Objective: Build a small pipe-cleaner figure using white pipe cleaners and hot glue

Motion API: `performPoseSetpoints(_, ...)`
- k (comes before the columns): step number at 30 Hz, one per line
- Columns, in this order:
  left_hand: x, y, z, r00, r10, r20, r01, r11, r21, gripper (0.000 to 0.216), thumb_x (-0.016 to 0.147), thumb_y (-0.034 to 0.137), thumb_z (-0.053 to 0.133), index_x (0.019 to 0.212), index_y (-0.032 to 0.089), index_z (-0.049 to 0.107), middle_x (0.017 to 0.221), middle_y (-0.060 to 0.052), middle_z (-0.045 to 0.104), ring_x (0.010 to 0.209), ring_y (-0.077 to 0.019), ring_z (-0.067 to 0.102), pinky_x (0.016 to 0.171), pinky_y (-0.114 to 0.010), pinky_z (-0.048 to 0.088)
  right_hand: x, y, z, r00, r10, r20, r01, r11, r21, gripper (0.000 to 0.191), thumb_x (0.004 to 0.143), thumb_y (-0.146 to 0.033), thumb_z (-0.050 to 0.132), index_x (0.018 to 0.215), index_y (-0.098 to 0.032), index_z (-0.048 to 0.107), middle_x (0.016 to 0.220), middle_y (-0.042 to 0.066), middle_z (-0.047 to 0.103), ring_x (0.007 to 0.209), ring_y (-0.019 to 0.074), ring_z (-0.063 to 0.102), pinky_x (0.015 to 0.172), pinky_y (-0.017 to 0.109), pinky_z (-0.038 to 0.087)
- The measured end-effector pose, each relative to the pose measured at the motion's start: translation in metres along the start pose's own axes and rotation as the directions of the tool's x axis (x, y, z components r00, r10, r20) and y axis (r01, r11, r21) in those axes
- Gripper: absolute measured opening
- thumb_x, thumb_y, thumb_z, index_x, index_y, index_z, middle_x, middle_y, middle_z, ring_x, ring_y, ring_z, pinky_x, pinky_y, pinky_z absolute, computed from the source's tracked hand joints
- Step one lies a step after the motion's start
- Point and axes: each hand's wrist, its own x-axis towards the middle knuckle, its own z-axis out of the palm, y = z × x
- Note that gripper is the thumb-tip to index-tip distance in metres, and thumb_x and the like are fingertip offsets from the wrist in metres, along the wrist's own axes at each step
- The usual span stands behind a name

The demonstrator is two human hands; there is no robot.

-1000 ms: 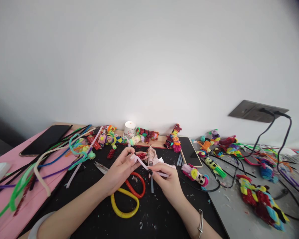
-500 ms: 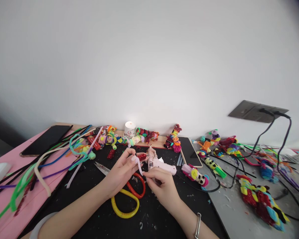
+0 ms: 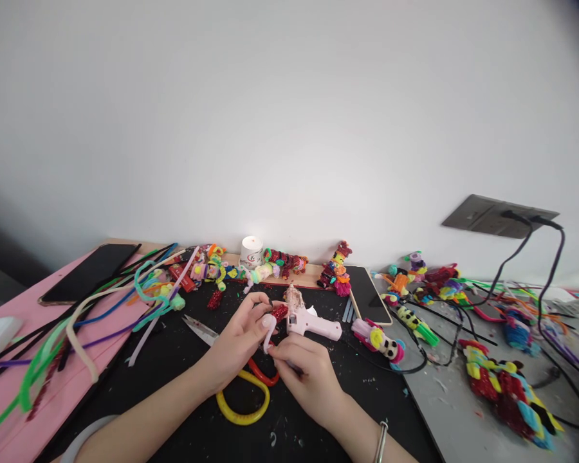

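My left hand (image 3: 238, 344) is closed, its thumb and fingers pinching a pale lilac pipe cleaner (image 3: 269, 329) that curls at the top. A red glittery pipe-cleaner piece (image 3: 280, 312) shows at those same fingers; whether they grip it too is unclear. The lower end of the lilac strip is pinched by my right hand (image 3: 309, 373), which wears a silver bracelet. Just beyond my right hand lies a pale pink hot glue gun (image 3: 313, 323) with a stained nozzle. Scissors (image 3: 244, 415) with yellow and red handles lie partly hidden under my left hand.
Loose pipe cleaners (image 3: 82, 308) and a phone (image 3: 89, 273) cover the pink surface at left. Small pipe-cleaner dolls (image 3: 338, 269) and a paper cup (image 3: 251, 251) line the wall. A white-edged tablet (image 3: 369, 296), cables (image 3: 543, 308) and more dolls (image 3: 509, 392) lie at right.
The lilac strip is bent into a tighter curl. My right hand has shifted slightly left and down, closer to my left hand, covering more of the red scissor handle.
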Motion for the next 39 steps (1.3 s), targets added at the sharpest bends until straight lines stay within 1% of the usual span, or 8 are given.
performPoseSetpoints(10, -0.004, 0.0, 0.006, 1.0, -0.004, -0.027, 0.006, 0.997, 0.075, 0.022, 0.084, 0.027, 0.063, 0.099, 0.026, 0.048, 0.119, -0.002, 0.058, 0.071, -0.0074, 0.055, 0.072, -0.025, 0.043, -0.004, 0.0, 0.002, 0.99, -0.136, 0.034, 0.14, 0.966, -0.217, 0.021, 0.094, -0.014, 0.046, 0.104, -0.019, 0.065, 0.087, 0.005, 0.068, 0.077, 0.0151, 0.063, 0.069, 0.027, 0.054)
performPoseSetpoints(20, 0.002, 0.008, 0.0, 0.991, -0.079, -0.109, 0.068, 0.992, -0.102, 0.032, 0.081, 0.022, 0.067, 0.102, 0.026, 0.042, 0.116, -0.005, 0.061, 0.11, -0.022, 0.058, 0.075, -0.028, 0.047, -0.002, 0.001, 0.003, 0.998, -0.004, 0.07, 0.018, 0.978, -0.207, 0.014, 0.091, -0.018, 0.051, 0.094, -0.017, 0.065, 0.081, 0.005, 0.069, 0.07, 0.0177, 0.064, 0.063, 0.029, 0.052)
performPoseSetpoints(23, 0.005, 0.01, -0.005, 0.989, -0.074, -0.127, 0.058, 0.99, -0.128, 0.034, 0.08, 0.02, 0.07, 0.102, 0.025, 0.044, 0.111, -0.003, 0.064, 0.11, -0.0213, 0.06, 0.08, -0.027, 0.045, 0.005, -0.003, -0.012, 0.997, 0.038, 0.061, -0.022, 0.971, -0.238, 0.012, 0.088, -0.021, 0.053, 0.089, -0.019, 0.065, 0.08, 0.004, 0.07, 0.068, 0.0173, 0.064, 0.063, 0.028, 0.051)
performPoseSetpoints(25, 0.007, 0.013, -0.009, 0.985, -0.077, -0.157, 0.054, 0.988, -0.145, 0.035, 0.078, 0.02, 0.071, 0.101, 0.025, 0.045, 0.109, -0.003, 0.065, 0.11, -0.0213, 0.061, 0.077, -0.025, 0.044, 0.012, -0.002, -0.035, 0.991, 0.112, -0.069, -0.128, 0.939, -0.321, 0.015, 0.088, -0.02, 0.049, 0.083, -0.019, 0.063, 0.076, 0.003, 0.069, 0.068, 0.017, 0.063, 0.064, 0.028, 0.049)
performPoseSetpoints(28, 0.012, 0.016, -0.014, 0.976, -0.094, -0.197, 0.058, 0.982, -0.182, 0.036, 0.077, 0.021, 0.072, 0.102, 0.026, 0.046, 0.102, -0.001, 0.066, 0.111, -0.0215, 0.061, 0.076, -0.025, 0.042, 0.02, 0.012, -0.081, 0.895, 0.31, -0.321, -0.436, 0.762, -0.478, 0.016, 0.085, -0.021, 0.05, 0.096, -0.019, 0.06, 0.084, 0.006, 0.069, 0.077, 0.0206, 0.064, 0.072, 0.032, 0.049)
performPoseSetpoints(33, 0.015, 0.017, -0.017, 0.978, -0.103, -0.184, 0.063, 0.976, -0.208, 0.036, 0.077, 0.02, 0.071, 0.102, 0.026, 0.046, 0.088, 0.002, 0.065, 0.11, -0.0215, 0.062, 0.075, -0.025, 0.042, 0.024, 0.054, -0.129, 0.671, 0.572, -0.472, -0.673, 0.203, -0.712, 0.059, 0.079, -0.044, 0.059, 0.124, -0.008, 0.045, 0.107, 0.021, 0.064, 0.113, 0.0411, 0.049, 0.084, 0.049, 0.043)
performPoseSetpoints(35, 0.014, 0.017, -0.016, 0.98, -0.104, -0.169, 0.068, 0.976, -0.206, 0.037, 0.077, 0.019, 0.071, 0.102, 0.026, 0.045, 0.093, 0.001, 0.065, 0.11, -0.022, 0.062, 0.072, -0.024, 0.041, 0.025, 0.069, -0.129, 0.61, 0.66, -0.439, -0.678, 0.148, -0.72, 0.062, 0.078, -0.049, 0.059, 0.123, -0.008, 0.046, 0.11, 0.022, 0.063, 0.114, 0.0417, 0.048, 0.086, 0.051, 0.041)
performPoseSetpoints(39, 0.014, 0.013, -0.017, 0.99, -0.087, -0.112, 0.061, 0.974, -0.219, 0.035, 0.078, 0.018, 0.071, 0.1, 0.026, 0.044, 0.096, 0.0, 0.065, 0.112, -0.0221, 0.06, 0.072, -0.023, 0.04, 0.033, 0.084, -0.122, 0.583, 0.648, -0.49, -0.698, 0.09, -0.71, 0.066, 0.079, -0.052, 0.055, 0.126, -0.007, 0.042, 0.116, 0.024, 0.06, 0.115, 0.0404, 0.049, 0.09, 0.053, 0.037)
